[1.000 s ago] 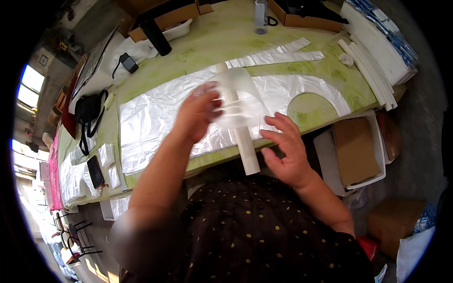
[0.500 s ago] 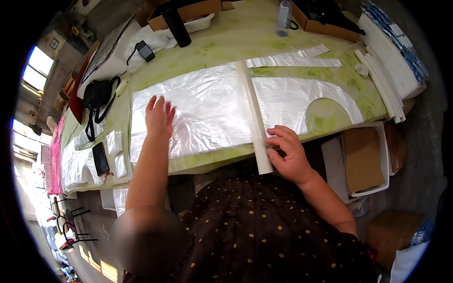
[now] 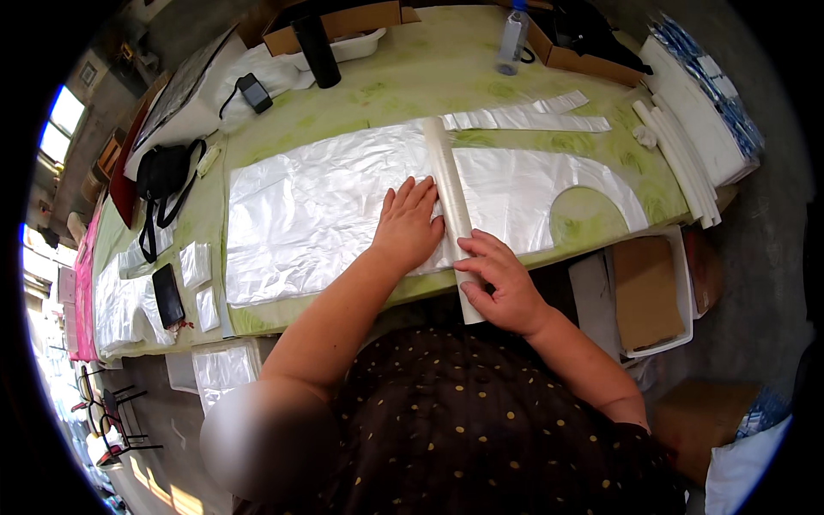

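A thin white plastic apron (image 3: 309, 206) lies spread over the green patterned tablecloth, its curved neck cutout at the right. Across it rests a long pale tube (image 3: 448, 184), its near end jutting past the table edge. My left hand (image 3: 408, 225) lies flat on the plastic just left of the tube, fingers stretched out. At the tube's near part, my right hand (image 3: 500, 283) has its fingers bent against the right side, thumb and fingers apart. Two folded plastic strips (image 3: 532, 113) extend rightward from the apron's far side.
Folded plastic pieces (image 3: 196, 264), a phone (image 3: 168, 293) and a black bag (image 3: 165, 172) lie at the left. A black cylinder (image 3: 318, 53) and a bottle (image 3: 511, 41) stand at the back. White rolls (image 3: 678, 163) lie at the right edge, above a bin with cardboard (image 3: 645, 287).
My left hand has come rightward across the plastic, from its left part to beside the tube. My right hand stays at the tube's near end. The whole view has shifted slightly.
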Motion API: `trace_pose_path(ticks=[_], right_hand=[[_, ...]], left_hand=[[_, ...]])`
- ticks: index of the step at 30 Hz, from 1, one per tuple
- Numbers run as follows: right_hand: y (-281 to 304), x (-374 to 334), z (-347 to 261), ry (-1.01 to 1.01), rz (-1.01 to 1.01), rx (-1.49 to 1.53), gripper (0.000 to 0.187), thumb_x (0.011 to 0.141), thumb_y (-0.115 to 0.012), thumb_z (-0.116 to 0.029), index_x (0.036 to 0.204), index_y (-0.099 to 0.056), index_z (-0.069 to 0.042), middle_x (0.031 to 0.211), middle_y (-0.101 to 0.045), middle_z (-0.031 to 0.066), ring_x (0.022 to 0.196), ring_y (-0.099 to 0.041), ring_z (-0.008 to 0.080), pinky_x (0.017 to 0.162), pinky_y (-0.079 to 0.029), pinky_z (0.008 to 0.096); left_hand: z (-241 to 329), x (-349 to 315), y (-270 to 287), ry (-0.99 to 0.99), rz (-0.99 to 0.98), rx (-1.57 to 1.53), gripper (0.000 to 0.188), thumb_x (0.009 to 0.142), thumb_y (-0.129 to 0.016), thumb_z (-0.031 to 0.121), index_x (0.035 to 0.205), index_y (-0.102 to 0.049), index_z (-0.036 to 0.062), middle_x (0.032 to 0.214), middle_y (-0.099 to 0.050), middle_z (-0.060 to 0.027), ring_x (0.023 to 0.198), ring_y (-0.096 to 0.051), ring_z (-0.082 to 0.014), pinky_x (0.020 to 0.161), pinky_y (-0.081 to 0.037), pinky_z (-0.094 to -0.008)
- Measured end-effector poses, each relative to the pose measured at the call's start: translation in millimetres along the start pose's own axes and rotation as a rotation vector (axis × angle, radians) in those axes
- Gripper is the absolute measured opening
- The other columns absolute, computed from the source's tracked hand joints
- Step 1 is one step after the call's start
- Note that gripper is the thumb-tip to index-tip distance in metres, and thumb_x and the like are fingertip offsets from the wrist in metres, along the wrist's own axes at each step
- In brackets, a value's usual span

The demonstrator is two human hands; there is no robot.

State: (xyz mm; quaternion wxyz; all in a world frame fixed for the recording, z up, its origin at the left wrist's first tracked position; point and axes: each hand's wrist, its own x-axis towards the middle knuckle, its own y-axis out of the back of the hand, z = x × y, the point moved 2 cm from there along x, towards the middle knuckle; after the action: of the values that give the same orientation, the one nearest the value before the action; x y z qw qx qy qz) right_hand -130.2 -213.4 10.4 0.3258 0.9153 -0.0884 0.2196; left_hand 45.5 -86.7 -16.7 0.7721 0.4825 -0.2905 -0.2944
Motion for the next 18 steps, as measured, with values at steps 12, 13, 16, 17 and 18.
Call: trace_pose_path(ticks=[12,13,16,17,18], right_hand=[[-7.9,25.0,-20.6,0.098,0.022,-0.061,0.023,0.081,-0.072,-0.008,0.104,-0.07,-0.007,0.106,-0.069,0.0103,0.109,-0.061,0.0339,0.104,-0.044,0.0472],[-7.3,25.7,-19.9,0.115,0.077,-0.063,0.022,0.081,-0.072,-0.008,0.102,-0.07,-0.007,0.103,-0.069,0.0105,0.105,-0.062,0.0331,0.102,-0.045,0.0461],[-4.7,27.4,-9.2,0.018,0.141,-0.162,0.024,0.081,-0.072,-0.007,0.105,-0.07,-0.006,0.117,-0.064,0.0131,0.112,-0.057,0.0359,0.101,-0.046,0.0455],[-5.1,27.9,-4.8,0.009,0.174,-0.224,0.024,0.081,-0.072,-0.007,0.105,-0.07,-0.006,0.121,-0.063,0.0136,0.115,-0.056,0.0365,0.101,-0.045,0.0457],[-7.7,26.9,7.1,-0.033,0.135,-0.279,0.032,0.082,-0.073,-0.011,0.113,-0.07,-0.009,0.135,-0.055,0.0164,0.127,-0.048,0.0407,0.107,-0.042,0.0484]], left_hand=[[3.2,14.0,49.7,-0.184,0.067,-0.078,0.023,0.094,-0.068,0.024,0.112,-0.072,0.0099,0.131,-0.068,-0.0068,0.138,-0.047,-0.0423,0.115,-0.034,-0.0556],[-1.1,12.8,52.8,-0.218,0.126,-0.116,0.025,0.094,-0.067,0.025,0.114,-0.071,0.0103,0.132,-0.067,-0.0072,0.139,-0.047,-0.0421,0.115,-0.033,-0.0569],[-10.9,-0.5,55.1,-0.191,0.099,-0.155,0.04,0.094,-0.068,0.031,0.128,-0.065,0.0125,0.147,-0.055,-0.0114,0.146,-0.038,-0.0411,0.119,-0.026,-0.0593],[-12.3,-10.3,53.3,-0.151,0.063,-0.148,0.043,0.093,-0.068,0.032,0.132,-0.063,0.013,0.152,-0.05,-0.0122,0.148,-0.036,-0.0409,0.12,-0.025,-0.0591],[-14.2,-20.3,52.5,-0.112,0.028,-0.139,0.047,0.093,-0.068,0.033,0.135,-0.06,0.0134,0.156,-0.045,-0.013,0.149,-0.033,-0.0406,0.121,-0.024,-0.059]])
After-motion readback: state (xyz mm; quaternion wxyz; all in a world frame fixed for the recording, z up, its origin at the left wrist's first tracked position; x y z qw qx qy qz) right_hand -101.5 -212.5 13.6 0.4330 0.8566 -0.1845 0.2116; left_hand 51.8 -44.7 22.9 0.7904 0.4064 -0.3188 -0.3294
